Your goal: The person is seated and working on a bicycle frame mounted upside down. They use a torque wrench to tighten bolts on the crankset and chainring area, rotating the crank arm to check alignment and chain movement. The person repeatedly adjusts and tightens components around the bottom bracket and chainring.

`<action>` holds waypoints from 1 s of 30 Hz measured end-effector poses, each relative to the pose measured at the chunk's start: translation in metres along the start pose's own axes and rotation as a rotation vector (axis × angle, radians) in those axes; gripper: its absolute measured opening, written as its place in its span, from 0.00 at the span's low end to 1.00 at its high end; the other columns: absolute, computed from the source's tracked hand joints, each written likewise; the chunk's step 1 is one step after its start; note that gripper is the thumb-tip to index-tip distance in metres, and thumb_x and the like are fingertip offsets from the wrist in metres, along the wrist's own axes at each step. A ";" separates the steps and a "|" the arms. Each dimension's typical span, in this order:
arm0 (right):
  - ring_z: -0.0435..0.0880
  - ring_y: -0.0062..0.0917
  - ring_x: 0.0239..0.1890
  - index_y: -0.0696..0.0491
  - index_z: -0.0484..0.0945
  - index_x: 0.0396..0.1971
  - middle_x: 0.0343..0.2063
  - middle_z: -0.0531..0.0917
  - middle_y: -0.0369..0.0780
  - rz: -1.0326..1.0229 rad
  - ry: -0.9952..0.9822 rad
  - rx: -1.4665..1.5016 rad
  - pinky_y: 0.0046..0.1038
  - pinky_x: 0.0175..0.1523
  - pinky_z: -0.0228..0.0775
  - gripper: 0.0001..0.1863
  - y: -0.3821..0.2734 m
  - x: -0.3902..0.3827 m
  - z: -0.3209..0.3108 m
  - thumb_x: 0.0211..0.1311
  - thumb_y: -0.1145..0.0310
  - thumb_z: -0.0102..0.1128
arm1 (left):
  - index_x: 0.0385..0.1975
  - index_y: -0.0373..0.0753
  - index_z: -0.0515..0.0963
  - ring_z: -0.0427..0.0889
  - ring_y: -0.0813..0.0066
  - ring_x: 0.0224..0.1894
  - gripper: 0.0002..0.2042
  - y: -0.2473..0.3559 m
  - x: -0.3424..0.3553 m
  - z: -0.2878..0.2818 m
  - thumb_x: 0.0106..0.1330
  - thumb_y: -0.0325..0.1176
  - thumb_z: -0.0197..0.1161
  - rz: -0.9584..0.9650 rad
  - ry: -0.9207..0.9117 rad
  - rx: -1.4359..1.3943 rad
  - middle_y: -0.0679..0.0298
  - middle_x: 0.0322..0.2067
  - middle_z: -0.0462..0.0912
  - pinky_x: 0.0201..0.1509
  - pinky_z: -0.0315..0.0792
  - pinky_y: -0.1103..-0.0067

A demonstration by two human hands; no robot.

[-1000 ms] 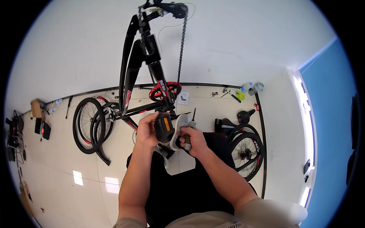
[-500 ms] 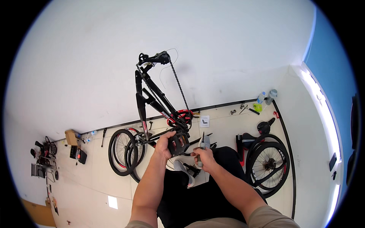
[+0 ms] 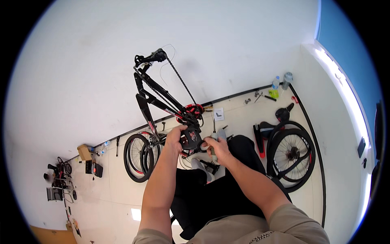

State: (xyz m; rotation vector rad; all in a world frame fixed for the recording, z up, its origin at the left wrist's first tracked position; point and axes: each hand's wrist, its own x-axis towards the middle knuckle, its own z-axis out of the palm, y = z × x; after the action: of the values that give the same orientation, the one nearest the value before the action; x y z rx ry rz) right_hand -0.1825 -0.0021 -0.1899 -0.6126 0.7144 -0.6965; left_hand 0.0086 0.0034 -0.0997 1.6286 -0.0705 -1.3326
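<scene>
My left hand (image 3: 175, 139) is closed on the outer side of a black bicycle pedal (image 3: 190, 138), thumb at its top edge. My right hand (image 3: 217, 149) grips a screwdriver (image 3: 214, 127) whose thin shaft points up, away from me. That hand's thumb and forefinger reach to the pedal's right side; whether they touch it I cannot tell. Just beyond the pedal stands the black bicycle frame (image 3: 162, 103), leaning at the wall, with a red chainring (image 3: 195, 110) and a chain (image 3: 180, 79). The pedal hides part of the frame's lower end.
Wheels lie left (image 3: 138, 158) and right (image 3: 293, 154), the right ones near a saddle (image 3: 283, 114). A paper sheet (image 3: 219, 114), small tools and bottles (image 3: 287, 80) line the wall. My shoes are between my hands and the floor. Far left are boxes (image 3: 84, 153).
My right hand has come closer to the pedal, and the screwdriver's shaft now points more straight up. My left hand keeps its hold. The whole view has shifted and turned slightly.
</scene>
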 end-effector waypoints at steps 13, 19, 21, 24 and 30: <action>0.74 0.19 0.18 0.57 0.79 0.41 0.31 0.84 0.42 0.100 -0.126 -0.101 0.24 0.21 0.64 0.20 -0.011 -0.014 0.011 0.61 0.54 0.67 | 0.35 0.39 0.76 0.83 0.71 0.28 0.06 -0.022 0.000 -0.038 0.68 0.35 0.60 0.020 -0.077 0.002 0.61 0.27 0.82 0.32 0.83 0.68; 0.74 0.19 0.16 0.58 0.79 0.37 0.28 0.83 0.42 0.239 -0.183 -0.109 0.23 0.20 0.63 0.19 -0.002 -0.020 0.025 0.60 0.56 0.69 | 0.33 0.40 0.74 0.84 0.69 0.28 0.07 -0.031 -0.009 -0.042 0.68 0.34 0.64 0.016 -0.191 -0.152 0.62 0.27 0.80 0.33 0.84 0.68; 0.74 0.20 0.17 0.58 0.78 0.35 0.26 0.82 0.41 0.232 -0.141 -0.144 0.24 0.20 0.64 0.19 0.001 -0.016 0.026 0.59 0.57 0.70 | 0.33 0.40 0.74 0.84 0.68 0.29 0.08 -0.031 -0.019 -0.040 0.69 0.35 0.63 0.017 -0.241 -0.204 0.61 0.27 0.81 0.34 0.84 0.68; 0.75 0.20 0.17 0.58 0.77 0.33 0.25 0.80 0.39 0.201 -0.128 -0.124 0.25 0.19 0.64 0.18 0.000 -0.015 0.027 0.58 0.59 0.71 | 0.41 0.33 0.76 0.84 0.68 0.31 0.14 -0.040 -0.017 -0.045 0.72 0.40 0.57 0.041 -0.324 -0.335 0.54 0.35 0.84 0.38 0.84 0.71; 0.75 0.20 0.20 0.57 0.76 0.33 0.26 0.79 0.39 0.232 -0.141 -0.024 0.24 0.19 0.64 0.15 -0.008 -0.016 0.027 0.59 0.61 0.69 | 0.54 0.35 0.75 0.81 0.63 0.42 0.21 -0.054 -0.014 -0.044 0.73 0.43 0.45 0.010 -0.503 -0.530 0.49 0.54 0.79 0.51 0.79 0.63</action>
State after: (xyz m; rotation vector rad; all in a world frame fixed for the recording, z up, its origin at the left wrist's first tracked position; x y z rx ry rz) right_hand -0.1733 0.0121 -0.1622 -0.5833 0.6508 -0.4263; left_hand 0.0096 0.0662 -0.1314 0.8333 -0.0222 -1.5647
